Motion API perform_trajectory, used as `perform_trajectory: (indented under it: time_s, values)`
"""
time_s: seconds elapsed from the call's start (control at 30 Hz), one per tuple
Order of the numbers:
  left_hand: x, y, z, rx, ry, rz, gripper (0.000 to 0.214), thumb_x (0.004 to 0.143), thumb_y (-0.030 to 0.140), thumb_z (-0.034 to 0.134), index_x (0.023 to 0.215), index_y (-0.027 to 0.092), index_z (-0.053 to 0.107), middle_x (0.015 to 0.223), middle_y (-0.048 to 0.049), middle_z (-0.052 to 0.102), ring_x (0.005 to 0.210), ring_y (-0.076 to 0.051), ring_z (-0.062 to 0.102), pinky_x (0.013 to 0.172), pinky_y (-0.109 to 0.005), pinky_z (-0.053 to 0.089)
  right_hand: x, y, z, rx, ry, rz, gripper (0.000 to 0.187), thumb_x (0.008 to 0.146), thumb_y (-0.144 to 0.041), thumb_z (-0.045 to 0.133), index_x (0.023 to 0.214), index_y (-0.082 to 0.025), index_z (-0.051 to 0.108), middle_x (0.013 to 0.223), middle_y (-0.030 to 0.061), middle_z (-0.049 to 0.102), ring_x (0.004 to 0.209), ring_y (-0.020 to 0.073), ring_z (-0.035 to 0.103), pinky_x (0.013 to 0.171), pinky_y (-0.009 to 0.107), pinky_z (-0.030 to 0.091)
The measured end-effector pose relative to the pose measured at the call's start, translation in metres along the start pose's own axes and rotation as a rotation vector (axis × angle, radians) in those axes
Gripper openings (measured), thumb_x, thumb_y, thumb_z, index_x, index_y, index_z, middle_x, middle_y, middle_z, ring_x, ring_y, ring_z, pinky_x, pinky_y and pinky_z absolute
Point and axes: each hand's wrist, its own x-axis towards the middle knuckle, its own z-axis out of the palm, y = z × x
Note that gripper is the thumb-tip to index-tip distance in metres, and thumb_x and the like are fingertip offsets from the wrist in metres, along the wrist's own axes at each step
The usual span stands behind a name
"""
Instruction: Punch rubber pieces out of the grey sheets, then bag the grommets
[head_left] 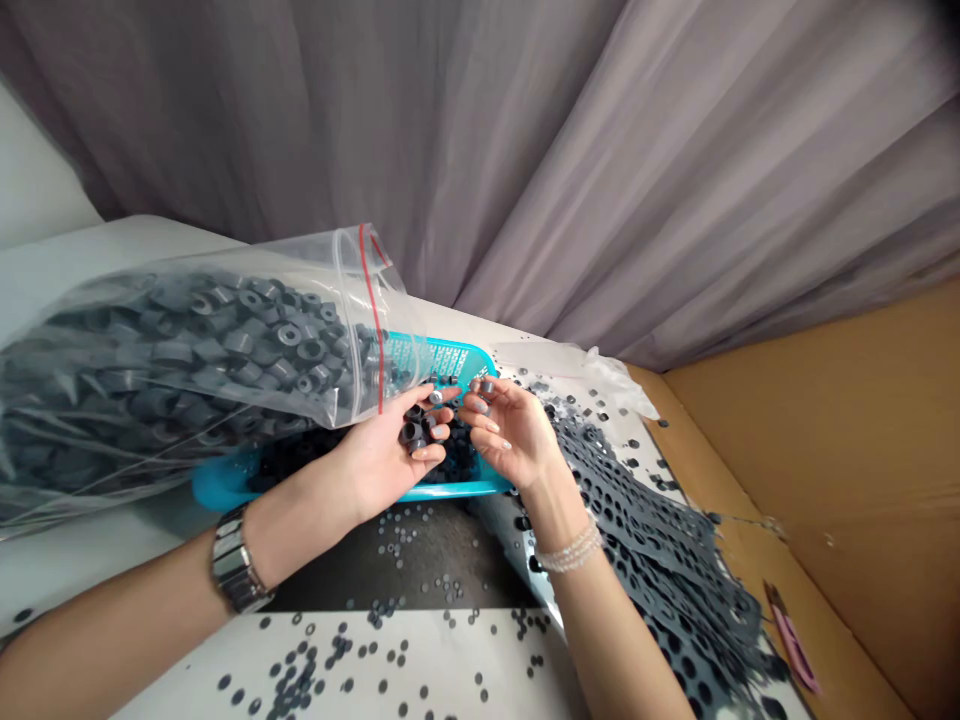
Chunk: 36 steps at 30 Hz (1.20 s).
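Over a turquoise basket, my left hand is turned palm up with its fingers curled round several small dark grey rubber bushings. Close beside it, my right hand pinches one grey rubber bushing between thumb and fingertips. More dark pieces lie inside the basket, partly hidden by both hands. A clear zip bag with a red stripe, filled with grey bushings, rests at the left, its mouth reaching over the basket.
Punched grey rubber sheets are stacked at the right. Small dark discs are scattered over the white table. A pink-handled cutter lies on cardboard at the far right. A crumpled clear plastic bag lies behind the sheets, below a grey curtain.
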Motion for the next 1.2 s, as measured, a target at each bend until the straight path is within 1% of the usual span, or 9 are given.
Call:
perform_trajectory:
  time_s: [0.1,0.27,0.4,0.57,0.73,0.9,1.0,1.1,1.2]
  values:
    - [0.002,0.002,-0.008,-0.046,-0.023,-0.025,0.020,0.095,0.017,0.041,0.095,0.008,0.059,0.059,0.0023,0.045,0.045,-0.007,0.041,0.034,-0.016,0.027,-0.001,-0.002,-0.002,0.042,-0.005,-0.003,0.012,0.079,-0.025,0.053,0.073,-0.015,0.056,0.060,-0.0015,0.046,0.044,0.0060,0.026,0.028,0.012,0.017]
    - [0.000,0.010,-0.022,-0.074,-0.072,-0.018,0.023,0.094,0.014,0.042,0.109,0.007,0.058,0.056,0.0043,0.042,0.044,-0.007,0.041,0.033,-0.016,0.028,-0.002,0.002,0.001,-0.082,0.147,-0.118,0.016,0.076,-0.030,0.059,0.070,-0.015,0.057,0.061,-0.0010,0.049,0.044,0.0061,0.025,0.030,0.015,0.013]
    - [0.000,0.012,-0.025,-0.046,-0.110,0.012,0.022,0.094,0.014,0.044,0.110,0.009,0.058,0.056,0.0052,0.041,0.045,-0.007,0.041,0.035,-0.016,0.029,-0.003,0.018,0.009,-0.484,0.245,-0.307,0.016,0.074,-0.029,0.067,0.081,-0.017,0.059,0.058,-0.0068,0.045,0.042,0.0044,0.020,0.036,0.018,0.014]
    - [0.003,0.010,-0.024,0.040,-0.111,0.042,0.014,0.092,0.014,0.048,0.083,0.013,0.058,0.058,0.0035,0.043,0.046,-0.006,0.041,0.036,-0.015,0.029,-0.007,0.031,0.021,-1.174,0.219,-0.643,0.020,0.081,-0.023,0.064,0.101,-0.020,0.064,0.065,-0.0043,0.052,0.057,0.0104,0.044,0.056,0.024,0.036]
    - [0.000,0.008,-0.022,0.068,-0.051,0.057,0.011,0.088,0.013,0.055,0.078,0.015,0.057,0.057,0.0042,0.041,0.047,-0.006,0.041,0.037,-0.016,0.030,-0.009,0.030,0.024,-1.416,0.192,-0.748,0.020,0.086,-0.023,0.059,0.104,-0.022,0.065,0.070,-0.0018,0.056,0.061,0.0130,0.048,0.064,0.028,0.039]
    - [-0.004,0.007,-0.019,0.083,-0.093,0.068,0.013,0.088,0.013,0.055,0.075,0.015,0.057,0.059,0.0039,0.041,0.048,-0.006,0.040,0.037,-0.015,0.030,-0.008,0.032,0.022,-1.404,0.224,-0.766,0.017,0.087,-0.026,0.059,0.101,-0.020,0.068,0.068,-0.0014,0.056,0.060,0.0128,0.049,0.063,0.028,0.039]
    - [-0.003,0.007,-0.019,0.069,-0.097,0.059,0.017,0.090,0.014,0.052,0.073,0.014,0.055,0.059,0.0038,0.040,0.047,-0.006,0.038,0.037,-0.015,0.029,-0.007,0.034,0.022,-1.291,0.256,-0.719,0.018,0.087,-0.025,0.060,0.100,-0.019,0.069,0.066,-0.0016,0.056,0.059,0.0115,0.047,0.061,0.026,0.038]
    - [-0.002,0.007,-0.020,0.035,-0.099,0.067,0.023,0.093,0.014,0.046,0.071,0.014,0.054,0.058,0.0038,0.038,0.046,-0.006,0.036,0.037,-0.016,0.029,-0.006,0.034,0.023,-0.953,0.243,-0.554,0.019,0.083,-0.029,0.064,0.098,-0.017,0.069,0.057,-0.0052,0.046,0.050,0.0082,0.036,0.048,0.022,0.031]
    - [-0.002,0.008,-0.020,0.022,-0.144,0.075,0.020,0.094,0.015,0.044,0.083,0.012,0.061,0.059,0.0038,0.038,0.046,-0.006,0.037,0.037,-0.015,0.029,-0.006,0.029,0.022,-0.454,0.126,-0.274,0.014,0.080,-0.029,0.067,0.087,-0.016,0.066,0.055,-0.0083,0.035,0.045,0.0046,0.016,0.038,0.017,0.016]
